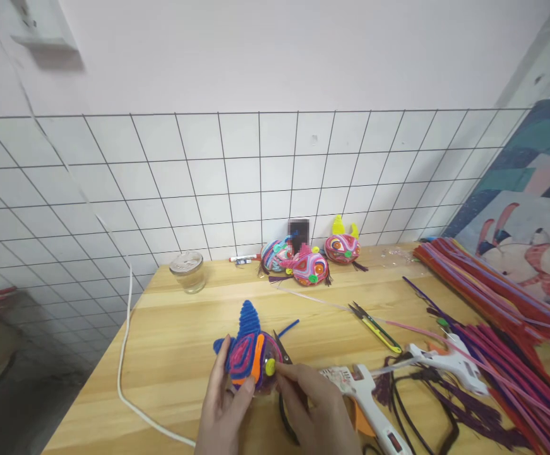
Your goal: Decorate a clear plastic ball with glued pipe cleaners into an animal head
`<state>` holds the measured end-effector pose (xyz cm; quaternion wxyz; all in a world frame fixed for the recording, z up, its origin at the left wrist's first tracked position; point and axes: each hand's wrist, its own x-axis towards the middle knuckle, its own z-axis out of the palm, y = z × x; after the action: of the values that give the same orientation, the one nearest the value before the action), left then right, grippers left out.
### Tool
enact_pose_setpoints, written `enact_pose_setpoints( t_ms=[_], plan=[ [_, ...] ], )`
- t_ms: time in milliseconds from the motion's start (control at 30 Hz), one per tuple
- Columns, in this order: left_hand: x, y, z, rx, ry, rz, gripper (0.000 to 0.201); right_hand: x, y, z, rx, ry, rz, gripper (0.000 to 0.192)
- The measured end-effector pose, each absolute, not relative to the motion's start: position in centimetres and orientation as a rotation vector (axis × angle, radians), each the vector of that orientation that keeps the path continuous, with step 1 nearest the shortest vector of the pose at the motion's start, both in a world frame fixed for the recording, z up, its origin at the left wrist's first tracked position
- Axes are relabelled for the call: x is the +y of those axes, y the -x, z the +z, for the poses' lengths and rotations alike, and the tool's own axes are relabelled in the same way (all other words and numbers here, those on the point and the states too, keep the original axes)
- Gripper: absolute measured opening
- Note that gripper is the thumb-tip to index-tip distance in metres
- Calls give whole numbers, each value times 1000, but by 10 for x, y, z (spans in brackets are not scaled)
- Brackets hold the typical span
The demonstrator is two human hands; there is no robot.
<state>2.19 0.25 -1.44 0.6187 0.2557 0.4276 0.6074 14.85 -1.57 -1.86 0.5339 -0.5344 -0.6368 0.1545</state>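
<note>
Currently, nearest my camera, the left hand (pixel 225 395) is wrapped around a pipe-cleaner fish ornament (pixel 244 360) just above the front of the desk (pixel 161 373). At its clear end, the right hand (pixel 315 404) has thumb and forefinger pinched on a small yellow coil (pixel 269 366). Black-bladed scissors (pixel 280 344) run behind that hand; I cannot tell whether they are held or lying loose. My first worry is those blades: a shift of the right wrist could swing them into the ornament or a finger. Pressing unevenly on the smooth, rounded shell could also slide the coil out of place.

Just to the right lies a white glue gun (pixel 369 407), close enough that a careless elbow might knock it; if it is hot, it could burn. Its neighbour, a second glue gun (pixel 459 363), lies among black cable (pixel 402 398) and loose pipe cleaners (pixel 506 360), which I judge could snag.

Farther back, a glass cup (pixel 188 275) stands near the desk's left edge, holding something pale that I cannot identify. Beyond, finished-looking fish ornaments (pixel 310 268) sit by the tiled wall (pixel 241 183).
</note>
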Motion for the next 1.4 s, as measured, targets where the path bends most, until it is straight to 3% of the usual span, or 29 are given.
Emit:
enact_pose_setpoints(
  t_ms=[233, 567, 1067, 1400],
  plan=[
    [8, -27, -29, 968, -558, 1449, 75, -18, -149, -18, -1617, 1267, 314, 21],
    [4, -29, -20, 1056, -599, 1443, 82, -20, -145, -20, -1793, 1177, 67, 24],
    [3, -28, -25, 1105, -612, 1469, 77, -19, -145, -28, -1851, 1120, -34, 20],
    [9, -26, -28, 888, -443, 1385, 79, -18, -137, -36, -1682, 1153, -17, 21]
  ],
)
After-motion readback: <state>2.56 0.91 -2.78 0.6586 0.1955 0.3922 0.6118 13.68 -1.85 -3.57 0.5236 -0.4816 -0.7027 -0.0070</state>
